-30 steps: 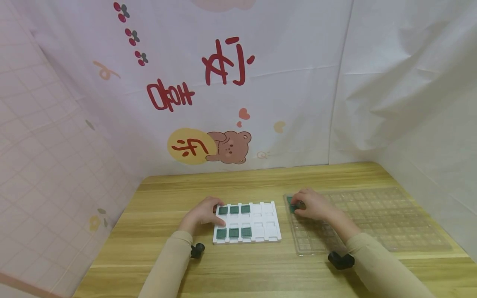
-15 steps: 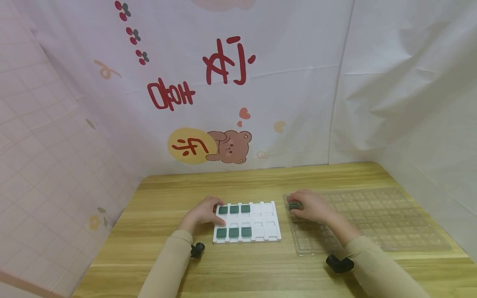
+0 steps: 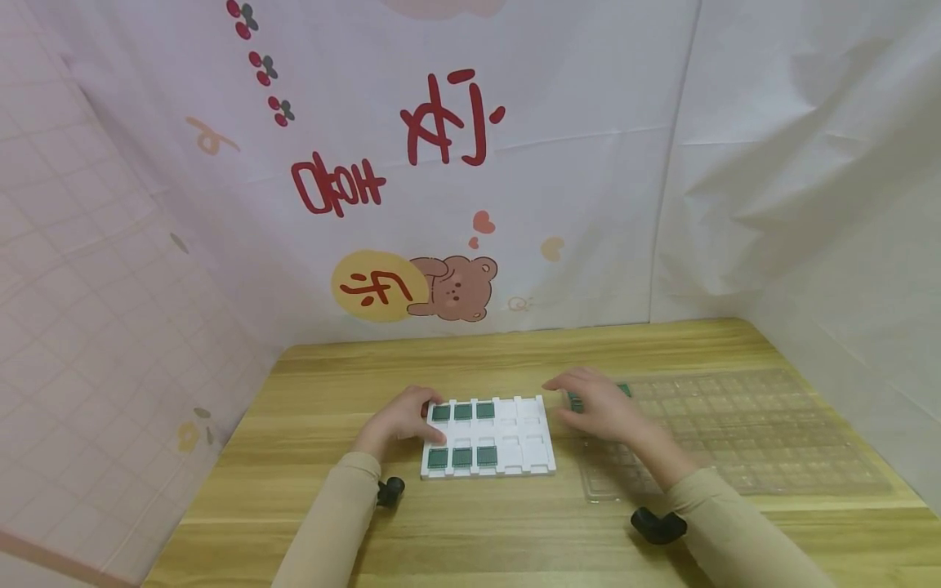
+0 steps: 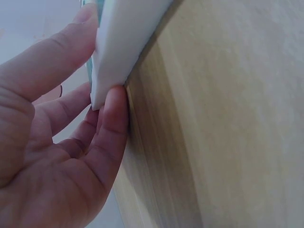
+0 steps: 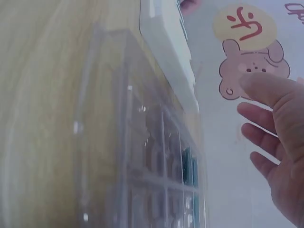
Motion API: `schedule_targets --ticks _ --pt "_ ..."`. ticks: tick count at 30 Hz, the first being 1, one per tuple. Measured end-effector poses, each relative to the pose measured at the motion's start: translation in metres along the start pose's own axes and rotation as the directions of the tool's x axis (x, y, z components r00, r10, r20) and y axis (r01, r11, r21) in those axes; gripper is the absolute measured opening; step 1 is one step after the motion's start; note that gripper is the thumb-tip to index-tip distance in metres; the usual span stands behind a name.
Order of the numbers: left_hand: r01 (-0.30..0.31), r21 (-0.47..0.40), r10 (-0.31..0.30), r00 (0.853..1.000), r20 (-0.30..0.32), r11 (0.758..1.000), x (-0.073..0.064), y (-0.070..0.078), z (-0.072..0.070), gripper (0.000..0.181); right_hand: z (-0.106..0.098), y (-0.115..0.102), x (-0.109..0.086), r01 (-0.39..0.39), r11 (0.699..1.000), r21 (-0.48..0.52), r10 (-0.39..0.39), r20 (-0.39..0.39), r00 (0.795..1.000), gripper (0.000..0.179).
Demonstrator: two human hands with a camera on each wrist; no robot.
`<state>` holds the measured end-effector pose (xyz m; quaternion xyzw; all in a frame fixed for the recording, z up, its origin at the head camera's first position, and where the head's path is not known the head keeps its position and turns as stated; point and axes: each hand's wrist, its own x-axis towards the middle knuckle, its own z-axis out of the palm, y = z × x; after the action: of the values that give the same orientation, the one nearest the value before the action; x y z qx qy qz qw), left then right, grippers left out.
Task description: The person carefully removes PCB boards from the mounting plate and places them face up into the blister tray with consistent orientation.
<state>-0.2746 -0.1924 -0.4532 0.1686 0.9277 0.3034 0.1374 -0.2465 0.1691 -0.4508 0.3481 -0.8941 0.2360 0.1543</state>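
At the left end of a white compartment tray (image 3: 525,445), my left hand (image 3: 403,418) holds the edge, thumb on top and fingers against its side and underside. Green chip-like squares with toothed edges (image 3: 461,457) lie in the tray's three left columns, in the front and back rows. My right hand (image 3: 603,408) hovers over the left end of a clear plastic tray (image 3: 735,441), its fingers spread and nothing between them. Beneath that hand, green pieces (image 5: 187,166) sit in the clear tray's compartments. Part of that tray is hidden by the hand.
Both trays rest on a wooden table (image 3: 485,531), with a narrow strip of wood between them. Behind the table hangs a white printed cloth (image 3: 588,204). Black wrist mounts (image 3: 657,525) stick out below the sleeves.
My right hand has lifted and spread its fingers, shifting slightly left; half a second ago they were closed around a green piece at the clear tray's corner. My left hand stays put.
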Motion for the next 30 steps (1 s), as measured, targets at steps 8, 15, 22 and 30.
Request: schedule_targets --ticks 8,15,22,30 --pt "-0.003 0.014 0.003 1.0 0.004 1.0 0.0 0.001 0.0 0.063 0.01 -0.006 0.009 0.045 0.999 -0.017 -0.045 -0.024 0.999 0.034" --pt "0.006 -0.002 -0.006 1.0 0.005 1.0 0.0 0.002 0.0 0.063 0.018 -0.015 0.015 0.051 0.999 -0.006 -0.051 -0.006 0.999 0.034" --pt "0.012 -0.006 -0.012 1.0 -0.001 1.0 0.0 0.002 0.0 0.063 0.028 -0.02 0.021 0.056 0.998 -0.002 -0.056 0.015 0.998 0.033" --pt "0.002 0.004 -0.002 1.0 -0.002 1.0 0.0 0.0 0.0 0.063 0.041 -0.025 0.028 0.069 0.998 0.011 -0.07 0.021 0.997 0.034"
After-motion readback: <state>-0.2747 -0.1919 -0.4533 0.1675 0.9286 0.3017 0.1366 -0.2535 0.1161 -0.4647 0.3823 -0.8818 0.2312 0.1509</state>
